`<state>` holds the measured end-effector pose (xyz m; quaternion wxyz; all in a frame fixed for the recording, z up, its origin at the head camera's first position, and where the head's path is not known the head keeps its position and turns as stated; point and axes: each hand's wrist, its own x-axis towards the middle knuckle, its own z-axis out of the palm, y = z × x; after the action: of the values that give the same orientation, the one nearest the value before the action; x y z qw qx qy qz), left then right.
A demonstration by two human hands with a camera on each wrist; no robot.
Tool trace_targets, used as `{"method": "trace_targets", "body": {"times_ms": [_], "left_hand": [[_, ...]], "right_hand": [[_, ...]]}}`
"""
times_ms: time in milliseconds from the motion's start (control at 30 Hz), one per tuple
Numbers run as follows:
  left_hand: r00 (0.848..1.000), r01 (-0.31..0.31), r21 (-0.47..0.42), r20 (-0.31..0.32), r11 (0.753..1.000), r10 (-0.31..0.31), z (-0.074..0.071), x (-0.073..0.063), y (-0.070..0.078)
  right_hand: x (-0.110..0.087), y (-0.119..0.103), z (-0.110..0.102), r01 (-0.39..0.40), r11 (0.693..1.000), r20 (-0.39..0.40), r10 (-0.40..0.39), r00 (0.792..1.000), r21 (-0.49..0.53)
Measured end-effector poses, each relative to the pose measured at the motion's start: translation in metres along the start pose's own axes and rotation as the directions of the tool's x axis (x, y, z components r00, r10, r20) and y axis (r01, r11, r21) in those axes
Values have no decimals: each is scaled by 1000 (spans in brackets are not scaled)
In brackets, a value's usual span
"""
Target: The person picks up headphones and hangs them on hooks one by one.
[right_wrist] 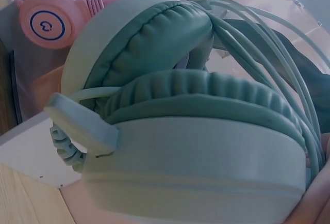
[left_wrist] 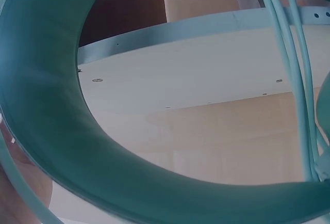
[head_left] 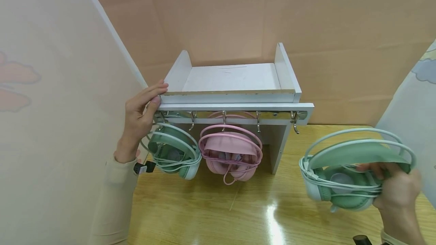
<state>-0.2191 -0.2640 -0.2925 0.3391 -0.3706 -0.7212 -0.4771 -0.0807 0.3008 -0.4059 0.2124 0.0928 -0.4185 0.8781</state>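
At the right in the head view, my right hand (head_left: 398,186) grips a pair of green headphones (head_left: 361,150) by one side, with its cable wound in loops around it. The right wrist view shows its ear cups (right_wrist: 196,152) and a short microphone stub (right_wrist: 82,126) up close. My left hand (head_left: 141,110) holds the left end of a white shelf (head_left: 235,97), fingers on top and thumb at the front. Just below that hand, other green headphones (head_left: 177,143) hang at the leftmost hook; their headband (left_wrist: 103,146) fills much of the left wrist view.
Pink headphones (head_left: 231,143) hang in the middle of the hook rail (head_left: 204,115). To their right are a bare hook (head_left: 258,122) and another bare hook (head_left: 295,122) at the rail's end. A pale wall (head_left: 68,105) stands close on the left, above a glossy wooden surface (head_left: 245,207).
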Motion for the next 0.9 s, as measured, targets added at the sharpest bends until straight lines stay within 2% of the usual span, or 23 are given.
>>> {"method": "trace_targets", "body": {"times_ms": [167, 367, 600, 767, 900], "left_hand": [[1000, 0, 0, 5, 1000, 0, -1, 0, -1], [1000, 2, -3, 6, 1000, -2, -2, -1, -1], [1000, 2, 3, 12, 1000, -2, -2, -1, -1], [1000, 1, 3, 13, 1000, -1, -1, 0, 0], [1000, 0, 6, 16, 1000, 0, -1, 0, -1]], "right_hand": [[-2, 5, 14, 12, 999, 74, -10, 997, -30], [-2, 14, 28, -5, 992, 135, -12, 991, 128], [-7, 17, 40, -18, 998, 67, 22, 998, -63], [-7, 23, 43, -36, 999, 80, 38, 996, -22], [-8, 30, 47, -26, 999, 46, 29, 999, -45]]}}
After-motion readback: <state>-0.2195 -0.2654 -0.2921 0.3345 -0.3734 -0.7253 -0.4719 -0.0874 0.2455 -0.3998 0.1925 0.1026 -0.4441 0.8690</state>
